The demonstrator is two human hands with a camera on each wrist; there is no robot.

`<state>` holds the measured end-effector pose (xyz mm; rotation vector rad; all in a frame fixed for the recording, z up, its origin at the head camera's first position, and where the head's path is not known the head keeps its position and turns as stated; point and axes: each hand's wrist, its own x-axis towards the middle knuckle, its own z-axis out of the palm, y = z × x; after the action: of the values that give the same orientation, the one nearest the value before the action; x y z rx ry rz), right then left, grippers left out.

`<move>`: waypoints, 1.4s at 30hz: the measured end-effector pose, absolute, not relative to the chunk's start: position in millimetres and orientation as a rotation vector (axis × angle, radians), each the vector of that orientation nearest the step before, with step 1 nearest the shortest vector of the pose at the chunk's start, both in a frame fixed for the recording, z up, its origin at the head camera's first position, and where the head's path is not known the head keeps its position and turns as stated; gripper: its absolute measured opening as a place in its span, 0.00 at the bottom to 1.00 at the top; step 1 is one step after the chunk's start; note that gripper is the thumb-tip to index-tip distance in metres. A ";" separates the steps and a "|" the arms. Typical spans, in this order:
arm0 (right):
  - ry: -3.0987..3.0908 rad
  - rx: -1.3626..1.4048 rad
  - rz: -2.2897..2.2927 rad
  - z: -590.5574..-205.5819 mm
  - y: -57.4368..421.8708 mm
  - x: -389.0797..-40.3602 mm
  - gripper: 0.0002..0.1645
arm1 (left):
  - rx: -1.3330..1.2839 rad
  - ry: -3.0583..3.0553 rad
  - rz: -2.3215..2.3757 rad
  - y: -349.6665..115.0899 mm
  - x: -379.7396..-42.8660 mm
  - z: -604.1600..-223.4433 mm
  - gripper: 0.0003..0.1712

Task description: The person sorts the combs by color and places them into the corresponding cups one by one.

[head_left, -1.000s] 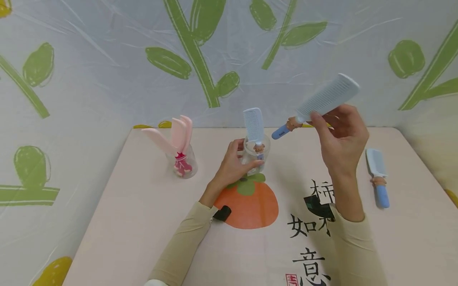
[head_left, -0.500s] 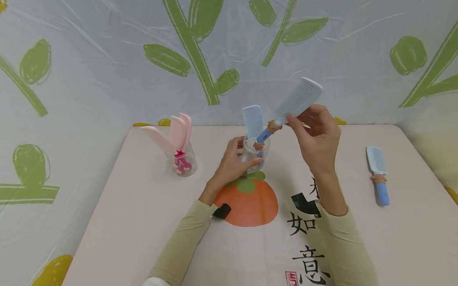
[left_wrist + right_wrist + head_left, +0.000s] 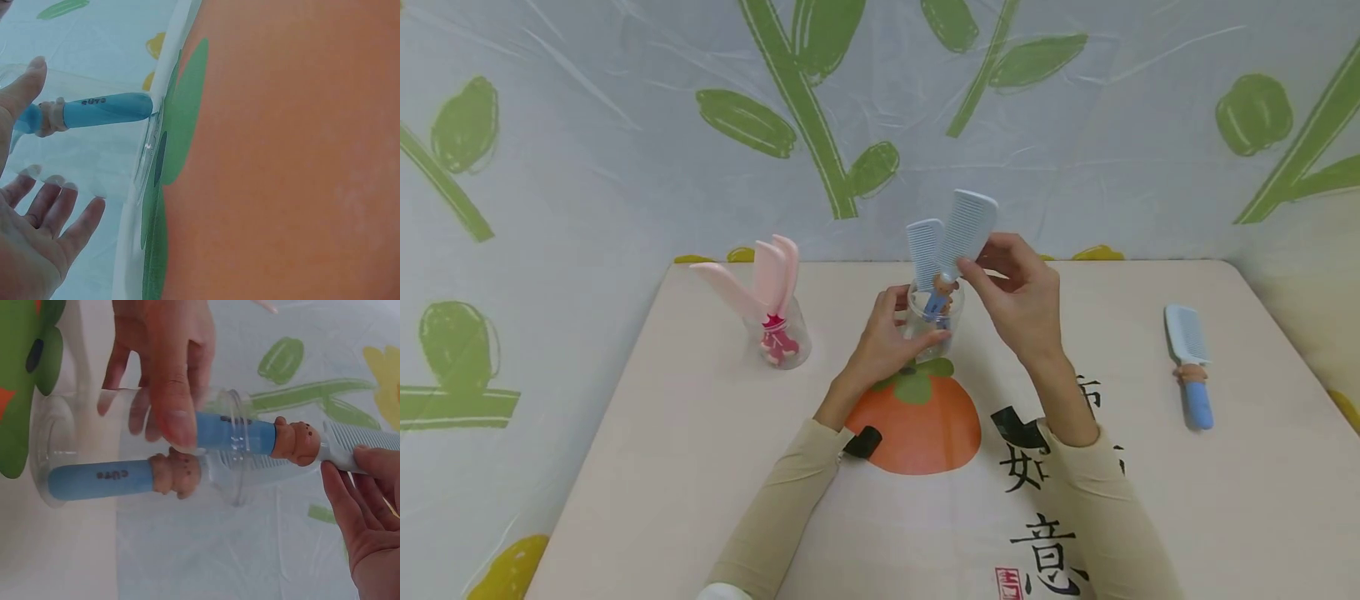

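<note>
My left hand (image 3: 887,337) grips a clear jar (image 3: 951,321), thumb on the near side and fingers round the far side. One light-blue comb (image 3: 922,242) stands in the jar, its blue handle (image 3: 106,110) reaching down to the bottom. My right hand (image 3: 1018,292) pinches a second light-blue comb (image 3: 967,229) near the base of its teeth. That comb's blue handle (image 3: 256,436) points down through the jar's mouth, and its brown bear figure (image 3: 297,442) is just outside the rim.
A third light-blue comb (image 3: 1191,367) lies on the table (image 3: 700,500) at the right. Left of my hands, a clear jar (image 3: 801,346) holds several pink combs (image 3: 770,271). A patterned wall covering (image 3: 625,150) rises behind the table.
My right hand has moved left and slightly down with the comb, tilting it more upright. Its handle has gone into the jar's mouth. My left hand keeps holding the jar.
</note>
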<state>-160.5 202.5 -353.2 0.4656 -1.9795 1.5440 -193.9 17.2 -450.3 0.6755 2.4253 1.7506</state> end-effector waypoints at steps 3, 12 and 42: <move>-2.028 0.460 1.538 -357.6 199.5 -161.9 0.19 | 0.672 2.426 1.750 16.8 -194.0 -449.8 0.45; -2.151 0.471 1.523 -368.6 192.8 -166.7 0.17 | 0.673 2.433 1.746 16.0 -193.6 -450.7 0.46; -2.271 0.386 1.324 -376.2 199.3 -172.3 0.21 | 0.725 2.419 1.767 16.6 -193.6 -451.7 0.44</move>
<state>-172.3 199.3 -376.2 0.3859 -2.2713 1.3242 -193.6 16.6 -451.7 0.7253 2.4187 1.7668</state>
